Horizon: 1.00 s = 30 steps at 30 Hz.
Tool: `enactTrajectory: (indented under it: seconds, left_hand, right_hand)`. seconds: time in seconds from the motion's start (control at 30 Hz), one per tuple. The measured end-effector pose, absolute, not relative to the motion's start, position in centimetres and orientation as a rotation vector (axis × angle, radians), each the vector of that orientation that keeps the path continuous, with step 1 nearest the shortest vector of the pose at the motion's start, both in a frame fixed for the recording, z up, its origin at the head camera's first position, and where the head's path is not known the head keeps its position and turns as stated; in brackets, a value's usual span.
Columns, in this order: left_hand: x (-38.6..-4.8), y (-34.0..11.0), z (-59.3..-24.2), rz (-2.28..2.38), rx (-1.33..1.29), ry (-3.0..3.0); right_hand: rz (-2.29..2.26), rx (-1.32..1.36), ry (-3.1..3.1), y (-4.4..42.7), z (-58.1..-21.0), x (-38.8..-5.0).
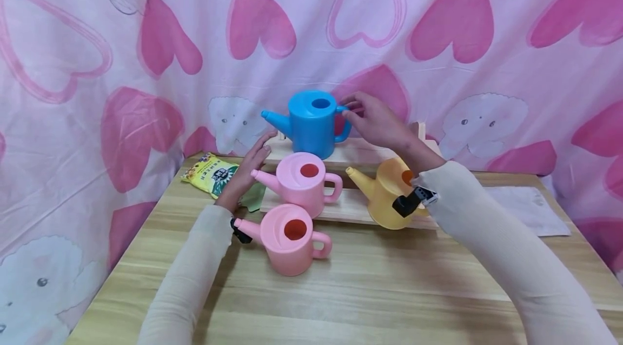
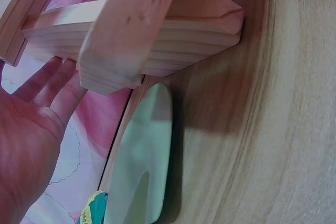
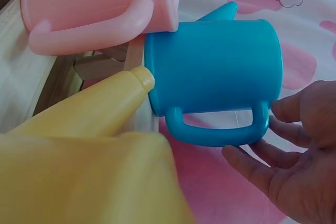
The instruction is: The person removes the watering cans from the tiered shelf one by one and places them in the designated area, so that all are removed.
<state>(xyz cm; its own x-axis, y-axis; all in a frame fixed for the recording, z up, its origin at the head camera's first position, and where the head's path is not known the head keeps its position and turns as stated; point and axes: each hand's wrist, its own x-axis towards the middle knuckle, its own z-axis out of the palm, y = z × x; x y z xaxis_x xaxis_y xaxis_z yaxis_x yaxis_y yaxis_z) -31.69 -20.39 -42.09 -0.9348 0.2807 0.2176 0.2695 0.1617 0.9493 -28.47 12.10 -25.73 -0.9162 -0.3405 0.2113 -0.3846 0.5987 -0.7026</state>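
The blue watering can (image 1: 311, 128) stands upright on the upper tier (image 1: 362, 151) of a wooden stand, its spout (image 1: 276, 121) pointing left and its handle (image 3: 210, 136) right, so its long axis runs across the person's front. The handle side faces the right hand (image 1: 379, 120), clearly the nearer for it; the can's body lies just left of that grip. The right arm reaches forward over the yellow watering can (image 1: 386, 201), wrist raised and fingers directed left, loosely spread; thumb and fingertips lie at the handle, seemingly in light contact rather than wrapped round it, though the right wrist view leaves the pressure unclear. The left hand (image 1: 249, 166) is at the stand's left end, fingers spread and extended, tips by the wood; whether they touch it is hard to tell. Nearer the person, one pink watering can (image 1: 303, 193) stands on the lower tier, with a second pink watering can (image 1: 289, 256) in front of it on the table (image 1: 350, 302).
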Motion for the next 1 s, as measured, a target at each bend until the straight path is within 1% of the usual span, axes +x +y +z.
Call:
enactTrajectory:
  seconds: [0.53,1.0]
  left_hand:
    - [-31.69,-20.15,-42.19,1.938,0.575,2.400]
    - [-31.46,-20.16,-42.06,1.936,0.581,2.403]
  right_hand:
    - [1.145,0.573,-2.782,11.93,-25.83,-28.54]
    - [1.124,0.613,-2.786,11.93,-25.34,-28.36]
